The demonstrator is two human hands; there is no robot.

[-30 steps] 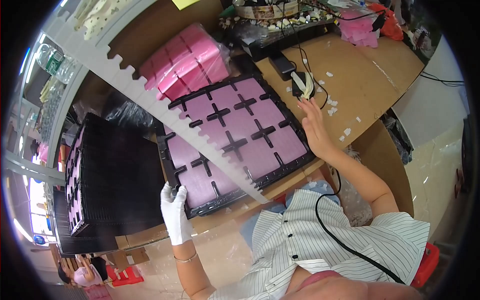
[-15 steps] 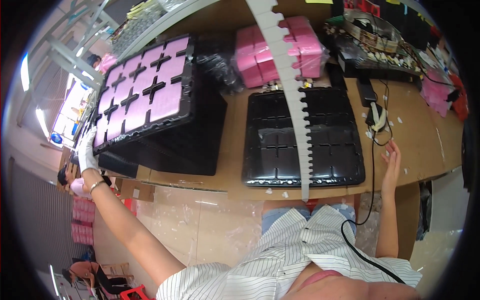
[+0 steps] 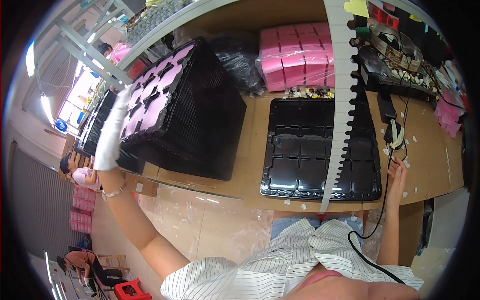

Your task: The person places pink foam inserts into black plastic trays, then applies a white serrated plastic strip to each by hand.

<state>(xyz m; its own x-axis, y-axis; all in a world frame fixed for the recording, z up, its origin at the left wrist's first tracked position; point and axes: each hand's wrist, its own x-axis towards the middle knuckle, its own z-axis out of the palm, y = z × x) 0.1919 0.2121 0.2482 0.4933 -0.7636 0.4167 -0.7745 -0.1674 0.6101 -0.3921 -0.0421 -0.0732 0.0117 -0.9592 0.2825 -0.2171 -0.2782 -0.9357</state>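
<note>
Head view: my gloved left hand (image 3: 111, 131) is flat, fingers together, on the pink-filled tray (image 3: 150, 92) topping the black tray stack (image 3: 200, 120) at table left, arm stretched out. Right hand (image 3: 397, 175) open, fingers apart, beside the empty black tray (image 3: 300, 150), near the cable (image 3: 387, 165).

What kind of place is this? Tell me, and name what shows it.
Likely a small factory packing or assembly line: a tall stack of black moulded trays, wrapped pink boxes, and other workers seated along a metal-framed wooden bench.
</note>
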